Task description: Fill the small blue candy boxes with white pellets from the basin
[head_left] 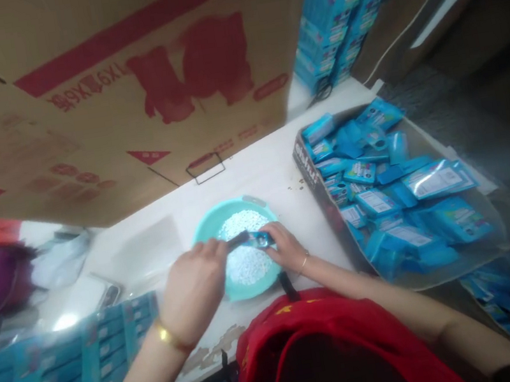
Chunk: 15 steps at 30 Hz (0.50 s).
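Backdrop: brown cardboard, a broad flat panel printed in matte red, stands behind the work.
Surface: white and smooth, with a brownish, ragged worn patch along its near edge.
Bowl: round, pale turquoise and shallow-looking, holding a loose heap of small whitish pieces; their exact form is too blurred to tell.
Left hand: wrapped firmly round a slim dark implement, whose end reaches the packet; a shiny gold-coloured bracelet circles the wrist.
Right hand: fingers pinched on a small glossy blue packet — held above the bowl; a thin bracelet sits at the wrist.
Tray: low, dark-sided box to the right of the bowl, heaped with crinkled, shiny blue packs lying at many angles.
Stack: blue printed boxes, straight-edged and piled tall, beyond the tray; a dark looped object lies at its foot.
Left side: blue cartons in rows, with crumpled translucent plastic and a rounded purple item behind — both blurred.
Clothing: red fabric, softly bulging, below the bowl.
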Available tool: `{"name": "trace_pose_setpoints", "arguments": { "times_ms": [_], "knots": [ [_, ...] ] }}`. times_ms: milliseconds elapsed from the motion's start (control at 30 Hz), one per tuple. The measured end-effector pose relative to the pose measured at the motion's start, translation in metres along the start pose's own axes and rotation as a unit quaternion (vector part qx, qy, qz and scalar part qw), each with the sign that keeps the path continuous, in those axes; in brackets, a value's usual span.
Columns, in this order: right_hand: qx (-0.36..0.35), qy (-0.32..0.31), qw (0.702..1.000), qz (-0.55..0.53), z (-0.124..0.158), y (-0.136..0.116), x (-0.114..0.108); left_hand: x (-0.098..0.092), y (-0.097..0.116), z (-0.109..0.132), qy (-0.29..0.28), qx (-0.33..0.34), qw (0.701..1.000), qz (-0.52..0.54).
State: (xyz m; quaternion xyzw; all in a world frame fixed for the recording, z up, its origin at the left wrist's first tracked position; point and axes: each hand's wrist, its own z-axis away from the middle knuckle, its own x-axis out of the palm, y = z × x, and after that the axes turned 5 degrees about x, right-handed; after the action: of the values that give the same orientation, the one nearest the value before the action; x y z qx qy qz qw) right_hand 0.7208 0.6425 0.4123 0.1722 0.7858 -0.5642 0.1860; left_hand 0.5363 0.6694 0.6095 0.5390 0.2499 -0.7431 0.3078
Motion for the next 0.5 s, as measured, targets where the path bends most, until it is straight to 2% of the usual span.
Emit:
{"name": "trace_pose_setpoints", "arguments": {
  "times_ms": [100,200,267,333,400,467,500],
  "knots": [
    [0.006,0.008,1.0,-0.013,-0.003,-0.004,-0.005,0.02,-0.022,-0.007,0.082,-0.007,0.989,0.125],
    [0.017,-0.005,1.0,-0.018,-0.01,-0.01,-0.009,0.056,-0.032,-0.037,0.146,0.059,0.954,0.254],
    [0.018,-0.009,1.0,-0.009,-0.018,-0.011,-0.012,0.075,-0.029,-0.062,0.141,0.106,0.94,0.293],
    [0.003,-0.006,1.0,0.009,-0.028,-0.006,-0.023,0.085,-0.026,-0.086,0.119,0.133,0.933,0.313],
    [0.005,0.02,0.998,0.054,-0.037,0.008,-0.05,0.085,-0.032,-0.106,0.114,0.125,0.934,0.316],
    [0.056,0.084,0.985,0.142,-0.043,0.034,-0.097,0.081,-0.051,-0.126,0.142,0.07,0.943,0.291],
    [0.113,0.135,0.961,0.213,-0.044,0.05,-0.128,0.08,-0.066,-0.136,0.158,0.032,0.95,0.267]
  ]
}}
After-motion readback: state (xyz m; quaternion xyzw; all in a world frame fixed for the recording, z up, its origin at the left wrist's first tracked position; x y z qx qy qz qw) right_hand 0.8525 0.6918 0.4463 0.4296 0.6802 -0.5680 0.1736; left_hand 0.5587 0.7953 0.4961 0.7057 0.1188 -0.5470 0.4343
